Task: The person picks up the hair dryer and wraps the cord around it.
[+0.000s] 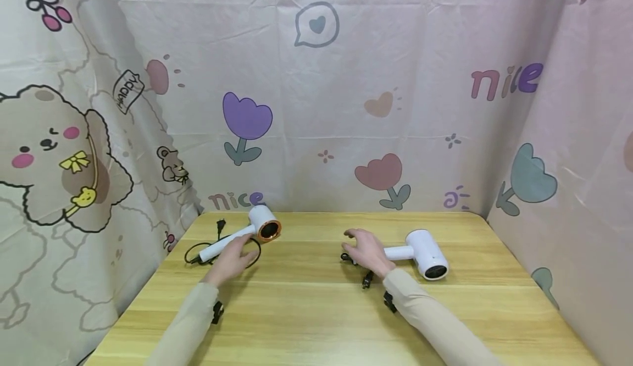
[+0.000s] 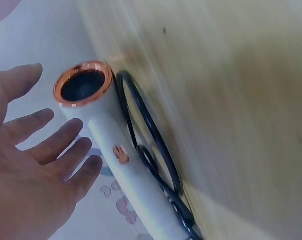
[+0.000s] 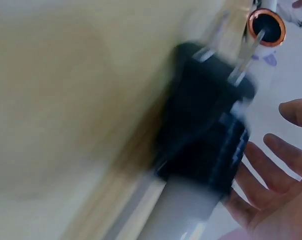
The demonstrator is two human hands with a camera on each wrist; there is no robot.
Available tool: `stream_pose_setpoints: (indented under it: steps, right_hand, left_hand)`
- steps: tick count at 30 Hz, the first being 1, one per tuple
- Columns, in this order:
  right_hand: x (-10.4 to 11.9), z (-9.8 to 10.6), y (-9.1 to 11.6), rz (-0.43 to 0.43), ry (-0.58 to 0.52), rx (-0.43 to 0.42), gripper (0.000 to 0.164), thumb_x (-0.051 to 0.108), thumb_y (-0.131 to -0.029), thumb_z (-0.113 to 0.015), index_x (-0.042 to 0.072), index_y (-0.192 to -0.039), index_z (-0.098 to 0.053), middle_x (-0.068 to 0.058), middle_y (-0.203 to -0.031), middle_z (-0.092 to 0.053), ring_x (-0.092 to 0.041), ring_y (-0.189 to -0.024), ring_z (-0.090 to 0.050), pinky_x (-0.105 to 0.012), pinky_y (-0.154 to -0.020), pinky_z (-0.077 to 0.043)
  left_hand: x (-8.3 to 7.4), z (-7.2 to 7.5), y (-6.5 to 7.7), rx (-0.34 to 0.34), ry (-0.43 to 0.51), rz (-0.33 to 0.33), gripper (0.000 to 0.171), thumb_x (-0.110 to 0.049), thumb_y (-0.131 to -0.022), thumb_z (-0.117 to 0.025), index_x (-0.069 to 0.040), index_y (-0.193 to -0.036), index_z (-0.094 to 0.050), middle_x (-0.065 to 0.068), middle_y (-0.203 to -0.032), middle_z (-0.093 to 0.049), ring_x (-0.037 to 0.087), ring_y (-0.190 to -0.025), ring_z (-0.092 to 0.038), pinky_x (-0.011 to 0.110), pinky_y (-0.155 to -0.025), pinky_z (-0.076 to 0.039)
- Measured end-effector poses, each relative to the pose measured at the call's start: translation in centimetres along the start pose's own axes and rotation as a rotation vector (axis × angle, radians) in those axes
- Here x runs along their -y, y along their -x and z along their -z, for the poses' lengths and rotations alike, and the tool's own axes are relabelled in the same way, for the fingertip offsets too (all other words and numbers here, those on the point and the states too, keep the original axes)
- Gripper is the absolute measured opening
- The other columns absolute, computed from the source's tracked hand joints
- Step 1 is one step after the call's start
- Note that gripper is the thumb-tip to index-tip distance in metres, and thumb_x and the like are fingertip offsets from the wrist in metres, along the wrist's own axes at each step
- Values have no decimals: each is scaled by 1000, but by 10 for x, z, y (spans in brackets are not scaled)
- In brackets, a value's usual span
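On the left of the table lies a white hair dryer [image 1: 228, 244] with a copper-coloured ring round its dark outlet [image 2: 83, 86]. Its black cord [image 2: 151, 120] loops beside the handle. My left hand [image 1: 232, 259] is over that handle; in the left wrist view its fingers [image 2: 58, 145] are spread and hold nothing. Another white hair dryer [image 1: 426, 251] lies to the right, its handle pointing left. Near the handle's end is my right hand [image 1: 367, 251], fingers [image 3: 271, 170] loosely extended and gripping nothing. A black two-pin plug [image 3: 206, 110] looms blurred in the right wrist view.
Beneath everything is a wood-grain table [image 1: 306, 305]. A printed curtain [image 1: 316, 91] hangs along its back edge and both sides. The left dryer's plug [image 1: 221, 225] lies behind its handle. Black bands [image 1: 217, 312] are on both wrists.
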State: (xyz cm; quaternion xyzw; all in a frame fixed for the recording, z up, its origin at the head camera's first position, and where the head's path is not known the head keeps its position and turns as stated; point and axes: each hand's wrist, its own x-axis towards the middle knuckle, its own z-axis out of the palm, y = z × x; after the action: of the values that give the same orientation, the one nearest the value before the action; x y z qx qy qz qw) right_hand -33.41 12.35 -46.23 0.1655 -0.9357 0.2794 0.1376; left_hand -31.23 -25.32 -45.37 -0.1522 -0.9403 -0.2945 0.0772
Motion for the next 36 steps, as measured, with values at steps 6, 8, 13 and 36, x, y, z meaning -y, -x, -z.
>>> stream_pose_setpoints:
  steps: [6,8,13,36]
  right_hand:
    - [30,-19,-24,82,4,79,36,26,-92,-67,9,-123,-66,-9,-119,-70,-27,-109,-65,-45,-93,-52]
    - [40,-28,-31,122,-9,126,37,25,-92,-66,7,-124,-64,-10,-121,-69,-27,-111,-65,-44,-94,-52]
    - [68,-51,-43,209,28,221,40,25,-94,-63,8,-130,-60,-7,-127,-66,-24,-115,-63,-39,-98,-51]
    - [157,-107,-81,244,464,293,66,43,-92,-63,37,-151,-35,1,-161,-28,-24,-144,-34,-45,-107,-42]
  left_hand:
    - [5,5,5,-20,-17,19,56,-23,-99,-58,6,-144,-41,30,-139,-50,47,-127,-48,60,-104,-39]
    - [7,7,9,-33,-21,29,56,-24,-99,-59,6,-143,-42,29,-139,-50,47,-127,-48,60,-104,-39]
    - [10,11,18,-29,-17,20,55,-24,-100,-57,8,-142,-42,30,-139,-50,48,-127,-47,61,-104,-39]
    - [9,24,19,-30,33,40,59,-37,-100,-56,3,-141,-47,25,-138,-53,44,-128,-48,60,-105,-38]
